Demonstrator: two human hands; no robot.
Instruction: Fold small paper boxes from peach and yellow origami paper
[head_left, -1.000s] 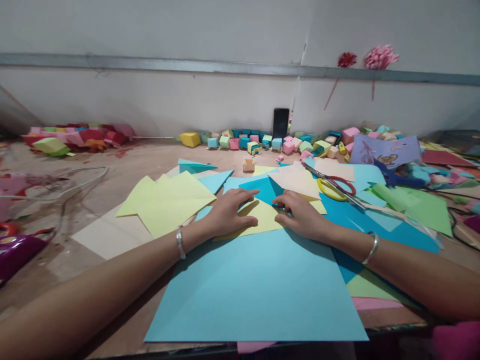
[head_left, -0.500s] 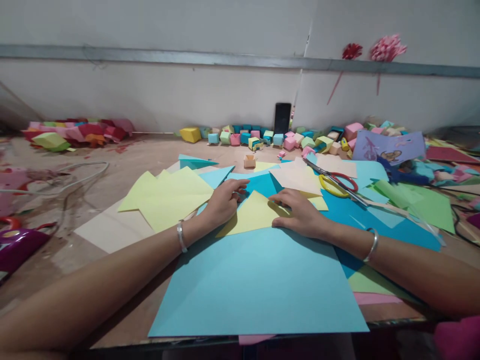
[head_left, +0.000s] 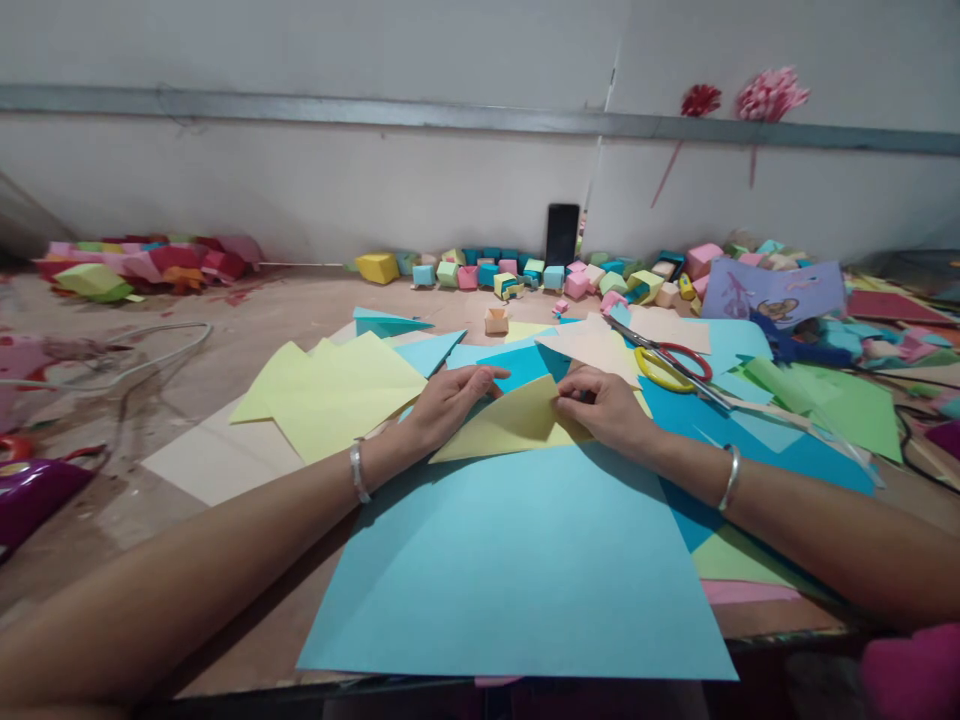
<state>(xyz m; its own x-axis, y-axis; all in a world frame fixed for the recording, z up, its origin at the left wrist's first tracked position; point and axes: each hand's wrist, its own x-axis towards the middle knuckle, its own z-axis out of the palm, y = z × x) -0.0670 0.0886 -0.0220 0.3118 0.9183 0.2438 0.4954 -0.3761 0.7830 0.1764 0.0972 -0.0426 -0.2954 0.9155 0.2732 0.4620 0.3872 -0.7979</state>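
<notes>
A yellow paper sheet (head_left: 510, 428) lies folded into a triangle on a large light-blue sheet (head_left: 517, 570). My left hand (head_left: 450, 405) rests on its left side, fingers curled at the upper edge. My right hand (head_left: 604, 408) pinches the right part of the fold, lifting the top flap off the table. A darker blue sheet (head_left: 525, 362) lies just behind the yellow one. Both wrists wear silver bangles.
Yellow-and-red scissors (head_left: 667, 365) lie right of my hands. Loose yellow sheets (head_left: 337, 395) are at left, green sheets (head_left: 832, 405) at right. A row of paper cubes (head_left: 525, 275) and a dark phone (head_left: 562, 235) stand by the wall. A white cable (head_left: 112, 365) lies far left.
The yellow sheet lay flat under both hands; now its top flap is raised. My right hand has gone from flat pressing to pinching the edge, and my left fingers have curled.
</notes>
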